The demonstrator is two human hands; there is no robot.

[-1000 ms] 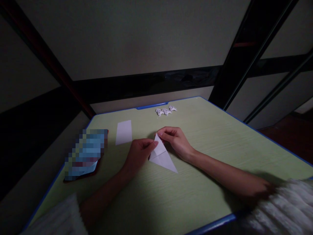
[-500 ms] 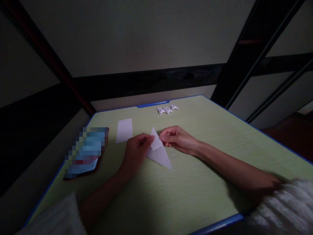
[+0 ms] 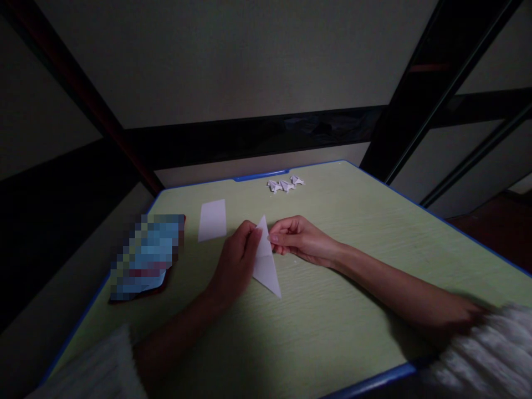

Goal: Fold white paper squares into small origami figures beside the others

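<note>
The folded paper [image 3: 266, 265] is plain white, as are the flat sheet [image 3: 212, 220] and the little far figures [image 3: 285, 185]. I see a pale green, grain-streaked tabletop [image 3: 357, 221] with a blue rim [image 3: 261, 175], whitish ribbed sleeves [image 3: 490, 354], light blue and dark red on the blurred item [image 3: 155, 244] at left, and greyish far panels [image 3: 249, 61] banded black.
</note>
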